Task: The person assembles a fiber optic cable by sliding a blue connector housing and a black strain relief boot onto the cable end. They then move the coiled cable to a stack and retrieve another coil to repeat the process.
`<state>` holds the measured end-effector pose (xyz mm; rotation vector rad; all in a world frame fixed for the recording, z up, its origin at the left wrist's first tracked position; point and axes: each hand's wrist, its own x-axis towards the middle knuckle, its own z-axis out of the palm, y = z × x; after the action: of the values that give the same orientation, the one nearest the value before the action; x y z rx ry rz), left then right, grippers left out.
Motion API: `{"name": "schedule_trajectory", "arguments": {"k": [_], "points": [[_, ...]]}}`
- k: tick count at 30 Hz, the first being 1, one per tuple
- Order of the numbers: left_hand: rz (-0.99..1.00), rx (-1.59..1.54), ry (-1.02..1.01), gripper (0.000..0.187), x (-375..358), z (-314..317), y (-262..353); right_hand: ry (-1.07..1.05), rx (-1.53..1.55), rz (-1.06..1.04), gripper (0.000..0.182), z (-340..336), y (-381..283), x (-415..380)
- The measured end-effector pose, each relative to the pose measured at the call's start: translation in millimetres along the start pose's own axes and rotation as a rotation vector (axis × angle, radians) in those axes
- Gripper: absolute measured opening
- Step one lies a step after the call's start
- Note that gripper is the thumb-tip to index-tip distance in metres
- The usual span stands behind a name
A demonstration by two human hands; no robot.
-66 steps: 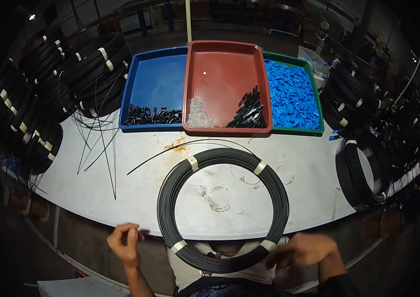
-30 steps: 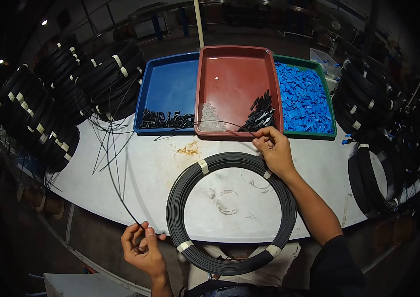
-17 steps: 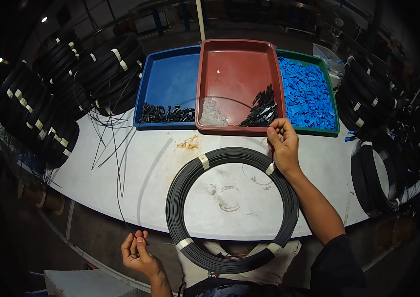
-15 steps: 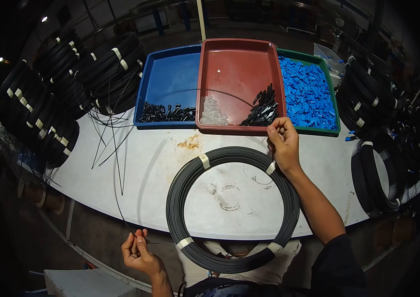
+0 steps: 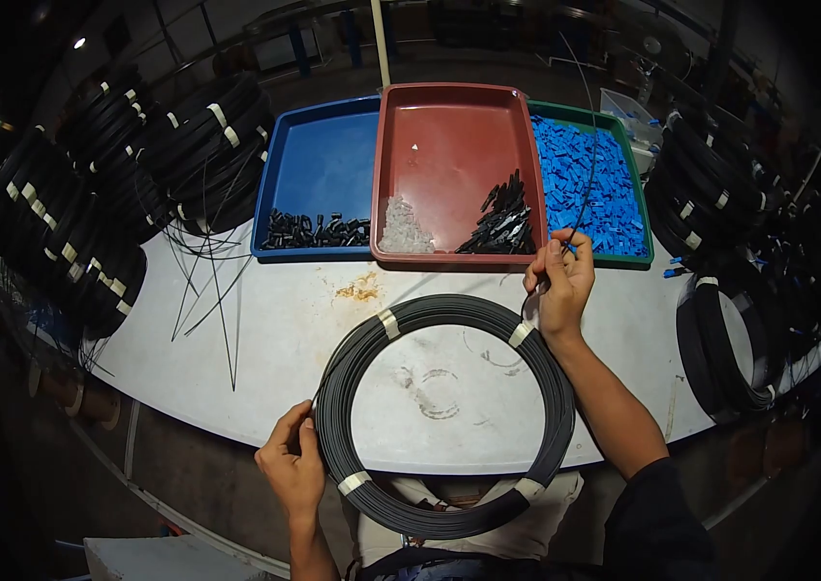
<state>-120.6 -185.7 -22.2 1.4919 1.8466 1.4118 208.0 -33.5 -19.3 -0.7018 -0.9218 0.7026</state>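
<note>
A coil of thin black cable (image 5: 336, 412) lies partly on the white table and partly over my lap, bound with several pale tape strips. My right hand (image 5: 565, 290) is closed in a pinch on the loose black cable end (image 5: 592, 126), which curves up past the green tray. My left hand (image 5: 294, 455) is at the coil's left edge, thumb and forefinger pinched on a strand there.
Behind the coil stand a blue tray (image 5: 328, 174) with short black parts, a red tray (image 5: 449, 126) with clear and black pieces, and a green tray (image 5: 638, 179) full of blue connectors. Taped cable coils (image 5: 202, 145) crowd the left; more coils (image 5: 706, 349) stand right.
My left hand has moved up and right, from below the table edge to the coil's left side. The free cable end has swung from the left to upright above my right hand.
</note>
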Motion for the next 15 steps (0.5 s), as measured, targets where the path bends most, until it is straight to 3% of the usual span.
{"name": "schedule_trajectory", "arguments": {"k": [4, 8, 10, 12, 15], "points": [[0.001, -0.03, 0.011, 0.028, 0, 4, -4, -0.137, -0.088, -0.092, 0.02, 4, -3, -4], [-0.009, -0.039, -0.084, 0.028, 7, -1, -4, -0.49, -0.55, -0.176, 0.013, 27, -19, 2], [-0.019, -0.065, -0.12, 0.029, 6, -3, -6, -0.725, -0.613, -0.274, 0.014, 45, -20, 11], [-0.046, -0.168, -0.154, 0.029, 10, -3, -13, -0.913, -0.767, -0.215, 0.017, 56, -9, 14], [-0.039, -0.182, -0.158, 0.03, 10, -2, -10, -1.025, -0.966, -0.227, 0.02, 67, 20, 7]]}}
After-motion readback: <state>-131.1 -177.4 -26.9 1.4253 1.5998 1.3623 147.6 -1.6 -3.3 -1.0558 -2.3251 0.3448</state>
